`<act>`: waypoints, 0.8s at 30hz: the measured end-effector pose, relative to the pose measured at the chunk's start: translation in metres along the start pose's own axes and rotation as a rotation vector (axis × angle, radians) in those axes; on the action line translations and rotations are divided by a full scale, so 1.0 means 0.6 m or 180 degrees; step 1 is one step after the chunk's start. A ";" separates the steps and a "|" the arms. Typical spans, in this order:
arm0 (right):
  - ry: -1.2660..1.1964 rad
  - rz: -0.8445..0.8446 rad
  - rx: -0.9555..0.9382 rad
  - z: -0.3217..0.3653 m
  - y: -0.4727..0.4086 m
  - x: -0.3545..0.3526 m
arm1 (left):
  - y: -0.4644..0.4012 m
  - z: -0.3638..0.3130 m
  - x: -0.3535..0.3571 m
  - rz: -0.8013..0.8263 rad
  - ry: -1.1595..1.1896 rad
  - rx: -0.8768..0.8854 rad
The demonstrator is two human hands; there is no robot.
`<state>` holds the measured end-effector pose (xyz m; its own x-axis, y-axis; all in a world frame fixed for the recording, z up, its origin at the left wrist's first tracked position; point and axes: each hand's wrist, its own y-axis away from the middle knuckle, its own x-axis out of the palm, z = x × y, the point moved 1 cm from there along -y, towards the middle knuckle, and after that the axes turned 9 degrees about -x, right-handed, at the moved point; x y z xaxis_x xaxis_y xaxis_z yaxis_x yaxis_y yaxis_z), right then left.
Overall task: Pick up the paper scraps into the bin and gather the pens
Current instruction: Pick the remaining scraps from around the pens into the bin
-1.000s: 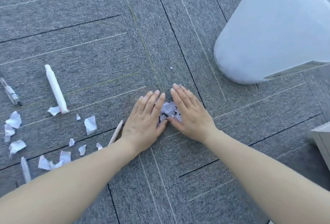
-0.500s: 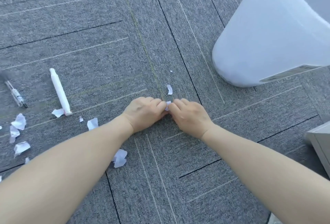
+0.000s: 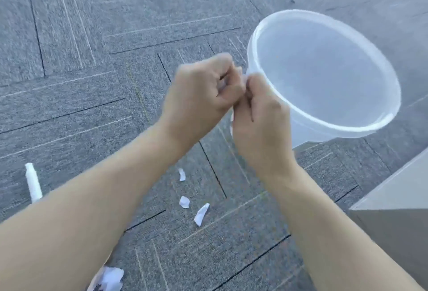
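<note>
Bin [image 3: 324,128] on the floor [image 3: 92,35] at right; both hands, left hand [image 3: 199,96] and right hand [image 3: 259,126], touching, just left of its rim. Paper scraps [image 3: 184,202] below them; pen [image 3: 33,183] far left.

white pen [image 3: 33,181] half behind left forearm [image 3: 76,228]

Two hands, the left hand [image 3: 199,96] and right hand [image 3: 261,128], press together in one closed grip. One translucent bin [image 3: 379,114] stands just right of it. Below the grip lie three small paper scraps [image 3: 184,202], with one crumpled clump [image 3: 111,279] lower still, and one white pen [image 3: 33,183] far left.
</note>
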<state>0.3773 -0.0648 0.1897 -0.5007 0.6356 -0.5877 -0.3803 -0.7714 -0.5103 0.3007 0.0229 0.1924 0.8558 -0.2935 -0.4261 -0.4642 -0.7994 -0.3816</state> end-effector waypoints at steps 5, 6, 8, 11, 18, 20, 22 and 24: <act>0.0688 -0.0051 0.0410 -0.037 -0.113 -0.149 | -0.129 -0.134 0.100 0.0260 0.0418 0.0026; 0.0747 -0.0020 0.0527 -0.052 -0.121 -0.167 | -0.142 -0.145 0.124 0.0349 0.0424 -0.0082; 0.0773 0.0102 0.0828 -0.087 -0.129 -0.188 | -0.157 -0.148 0.169 0.0566 0.0363 -0.0371; 0.0652 0.0229 0.1231 -0.133 -0.130 -0.194 | -0.163 -0.135 0.215 0.0981 -0.0043 -0.0761; 0.0584 0.0922 0.1805 -0.161 -0.122 -0.200 | -0.157 -0.105 0.222 0.1695 -0.0395 -0.1450; 0.0896 0.0599 0.1594 -0.151 -0.125 -0.200 | -0.156 -0.110 0.204 0.1404 -0.0132 -0.1441; 0.1065 0.0285 0.1243 -0.127 -0.128 -0.193 | -0.149 -0.115 0.179 0.1001 0.0052 -0.1166; 0.1049 0.0002 0.0908 -0.091 -0.130 -0.182 | -0.131 -0.109 0.140 0.0511 0.0532 -0.0687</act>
<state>0.5038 -0.0726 0.2596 -0.2437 0.5756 -0.7805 -0.6029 -0.7203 -0.3430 0.4240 0.0268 0.2400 0.8096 -0.4926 -0.3192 -0.5523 -0.8234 -0.1299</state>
